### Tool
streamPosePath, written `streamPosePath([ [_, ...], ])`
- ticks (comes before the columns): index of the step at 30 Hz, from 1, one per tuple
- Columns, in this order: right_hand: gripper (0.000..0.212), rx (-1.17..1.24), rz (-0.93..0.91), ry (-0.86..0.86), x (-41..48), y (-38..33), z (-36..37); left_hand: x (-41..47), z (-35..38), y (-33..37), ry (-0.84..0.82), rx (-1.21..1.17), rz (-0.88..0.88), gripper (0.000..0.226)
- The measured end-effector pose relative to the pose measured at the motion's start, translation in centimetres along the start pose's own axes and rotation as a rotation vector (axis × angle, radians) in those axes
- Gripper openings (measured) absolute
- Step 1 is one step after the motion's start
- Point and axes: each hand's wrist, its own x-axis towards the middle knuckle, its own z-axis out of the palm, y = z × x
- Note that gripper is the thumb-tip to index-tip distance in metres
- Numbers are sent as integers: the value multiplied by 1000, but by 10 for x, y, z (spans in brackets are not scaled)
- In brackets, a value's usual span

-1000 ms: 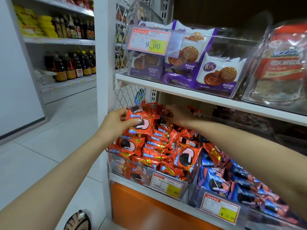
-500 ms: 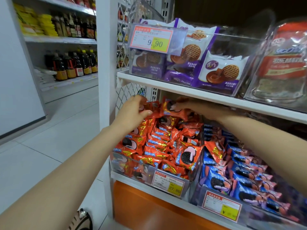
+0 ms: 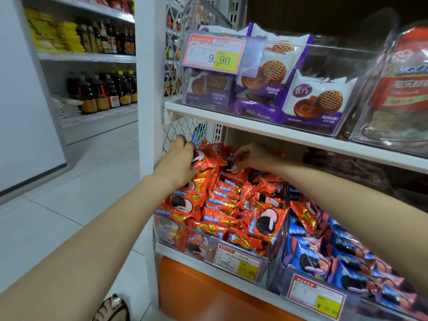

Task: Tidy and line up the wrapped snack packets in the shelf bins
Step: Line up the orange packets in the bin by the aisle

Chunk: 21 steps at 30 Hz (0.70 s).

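A clear bin [image 3: 275, 253] on the lower shelf is heaped with orange cookie packets [image 3: 222, 205]. At the back of the heap my left hand [image 3: 179, 158] grips an orange packet [image 3: 209, 156] held upright against the others. My right hand [image 3: 251, 156] reaches in from the right and pinches the edge of another orange packet [image 3: 231, 169] beside it. Both hands sit just under the upper shelf board. The packets behind my hands are hidden.
A neighbouring bin [image 3: 308, 295] of blue cookie packets [image 3: 310, 256] stands to the right. Above, a clear bin [image 3: 342, 112] holds purple waffle-cookie packs [image 3: 315, 100], with a red-labelled tub [image 3: 398, 89] beside it. The white shelf board [image 3: 266, 133] overhangs closely. Bottles [image 3: 104, 93] line an aisle at left.
Both hands have gone further back and up along the orange heap. The left hand now holds a packet upright at the rear, and the right hand has closed in beside it.
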Motion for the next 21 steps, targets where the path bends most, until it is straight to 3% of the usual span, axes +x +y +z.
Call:
streamPosePath([
  [6, 40, -84, -14, -105, -7, 1, -3, -14, -15, 9, 169, -46, 43, 59],
  [10, 31, -79, -41, 13, -9, 0, 8, -20, -20, 18, 134, -162, 54, 57],
  [15, 24, -7, -61, 57, -11, 4, 13, -24, -17, 24, 4, -561, -97, 61],
  [21, 11, -119, -101, 27, -11, 4, 4, -22, -17, 19, -5, -1036, -292, 36],
])
